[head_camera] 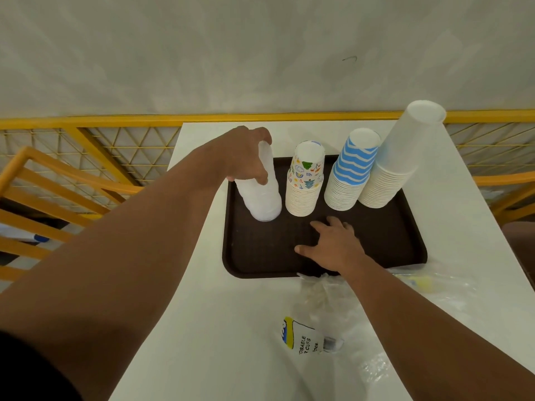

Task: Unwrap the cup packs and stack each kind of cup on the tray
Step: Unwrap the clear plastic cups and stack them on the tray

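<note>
Four stacks stood upside down in a row along the far half of the brown tray (260, 256) in the head view, so most of the job looked done. From left to right you had the clear plastic cups (262, 195), the printed paper cups (304, 183), the blue-striped cups (351, 172) and the tall plain white cups (396, 160). The last three stood free, just beside one another; the striped and white stacks looked close to touching.

Your left hand (246, 154) was clamped round the upper part of the clear stack, fingers curled on it, with its base at the tray's far-left corner. I could not tell if it was fully seated or a touch tilted. Your right hand (335, 244) lay flat on the bare tray floor, fingers spread, holding nothing, likely steadying the tray.

Empty wrappers sat on the white table (202, 328) near you: a labelled wrapper (301, 337) and loose clear plastic film (419, 287) off the tray's near-right edge. No wrapped pack showed anywhere.

My call: unwrapping was finished, and only letting go of the clear stack was left.
</note>
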